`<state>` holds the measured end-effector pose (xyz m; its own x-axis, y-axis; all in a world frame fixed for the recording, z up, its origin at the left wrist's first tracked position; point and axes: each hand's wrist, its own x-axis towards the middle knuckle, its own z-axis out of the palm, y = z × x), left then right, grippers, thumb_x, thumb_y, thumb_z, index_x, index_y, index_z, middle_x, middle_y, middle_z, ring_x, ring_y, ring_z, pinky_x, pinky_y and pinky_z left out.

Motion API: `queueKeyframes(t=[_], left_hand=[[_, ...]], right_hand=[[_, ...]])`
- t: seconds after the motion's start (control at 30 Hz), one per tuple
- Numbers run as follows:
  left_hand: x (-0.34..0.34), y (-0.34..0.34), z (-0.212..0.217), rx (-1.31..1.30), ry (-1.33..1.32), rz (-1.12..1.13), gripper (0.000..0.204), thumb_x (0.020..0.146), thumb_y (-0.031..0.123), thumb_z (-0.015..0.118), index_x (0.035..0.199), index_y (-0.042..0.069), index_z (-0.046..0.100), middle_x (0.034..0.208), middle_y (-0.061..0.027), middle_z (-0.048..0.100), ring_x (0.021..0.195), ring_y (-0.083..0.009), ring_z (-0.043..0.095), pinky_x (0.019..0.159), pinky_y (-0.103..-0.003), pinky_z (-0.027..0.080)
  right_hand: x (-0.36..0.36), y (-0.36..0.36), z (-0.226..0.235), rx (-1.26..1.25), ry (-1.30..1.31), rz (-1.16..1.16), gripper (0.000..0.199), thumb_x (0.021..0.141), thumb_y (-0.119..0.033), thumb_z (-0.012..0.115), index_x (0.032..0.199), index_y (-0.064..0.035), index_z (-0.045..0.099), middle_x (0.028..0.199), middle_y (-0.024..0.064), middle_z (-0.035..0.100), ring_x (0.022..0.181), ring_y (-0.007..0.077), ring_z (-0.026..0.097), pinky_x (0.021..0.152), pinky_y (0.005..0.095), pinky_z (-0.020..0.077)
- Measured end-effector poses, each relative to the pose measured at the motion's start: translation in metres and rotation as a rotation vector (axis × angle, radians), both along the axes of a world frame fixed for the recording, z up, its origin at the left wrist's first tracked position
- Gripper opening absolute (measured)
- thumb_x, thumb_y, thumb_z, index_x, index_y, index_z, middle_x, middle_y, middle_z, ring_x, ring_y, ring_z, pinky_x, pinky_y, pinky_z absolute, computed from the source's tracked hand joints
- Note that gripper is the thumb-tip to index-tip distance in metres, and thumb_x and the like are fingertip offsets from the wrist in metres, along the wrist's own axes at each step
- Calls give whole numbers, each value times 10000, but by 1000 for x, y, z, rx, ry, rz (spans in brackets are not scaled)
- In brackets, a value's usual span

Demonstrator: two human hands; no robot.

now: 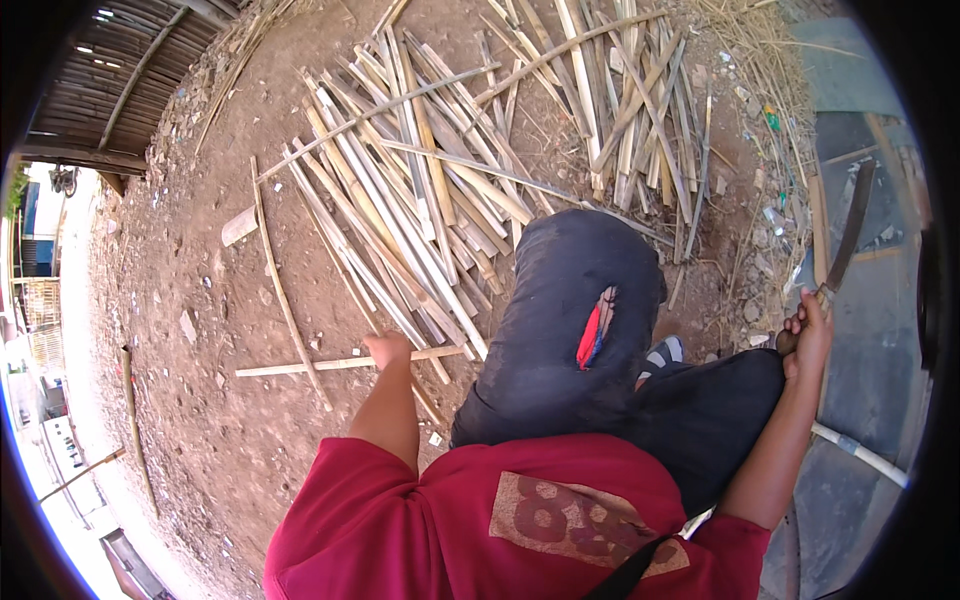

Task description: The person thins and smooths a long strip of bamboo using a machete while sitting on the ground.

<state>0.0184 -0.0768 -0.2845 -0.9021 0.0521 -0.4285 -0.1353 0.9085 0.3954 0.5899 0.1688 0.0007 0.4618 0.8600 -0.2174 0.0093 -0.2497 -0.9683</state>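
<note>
My left hand (388, 347) is low over the dirt at the near end of a pile of split bamboo strips (400, 200). Its fingers look closed around a thin bamboo strip (428, 406), which passes under the hand and shows again beside my forearm. Another pale bamboo strip (300, 368) lies crosswise on the ground by that hand. Out to the right, my right hand (808, 335) grips a machete (850, 225) by its handle. The long dark blade points up and away, over a grey sheet. Part of the left fingers is hidden.
A second pile of bamboo strips (640, 110) lies farther off to the right. A grey sheet surface (870, 370) with a white pipe (860, 454) is beside my right arm. Rubble and dry straw (745, 60) line its edge. A slatted bamboo structure (110, 80) stands at far left.
</note>
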Motion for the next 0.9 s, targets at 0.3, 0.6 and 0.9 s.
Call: queueKeyframes(t=[0.3, 0.6, 0.9], left_hand=[[-55, -26, 97, 446, 522, -537, 345, 938, 156, 622, 1216, 4, 485, 929, -168, 613, 796, -285, 606, 735, -394, 485], [62, 63, 275, 582, 365, -924, 341, 874, 164, 711, 1153, -16, 632, 797, -191, 664, 651, -281, 628, 614, -377, 489], [154, 61, 334, 396, 316, -1247, 436, 989, 402, 586, 866, -13, 640, 607, -164, 574, 548, -283, 576, 542, -407, 427]], right_hand=[[-28, -4, 25, -6, -363, 186, 187, 887, -170, 732, 982, -91, 591, 670, -48, 492, 560, 42, 455, 501, 219, 348], [-95, -10, 88, 572, -806, 717, 194, 798, -94, 737, 964, -47, 651, 758, 94, 647, 676, 232, 642, 632, 327, 491], [-73, -18, 64, 815, -1116, 810, 276, 697, -174, 764, 883, -93, 577, 718, 98, 625, 689, 324, 653, 636, 450, 514]])
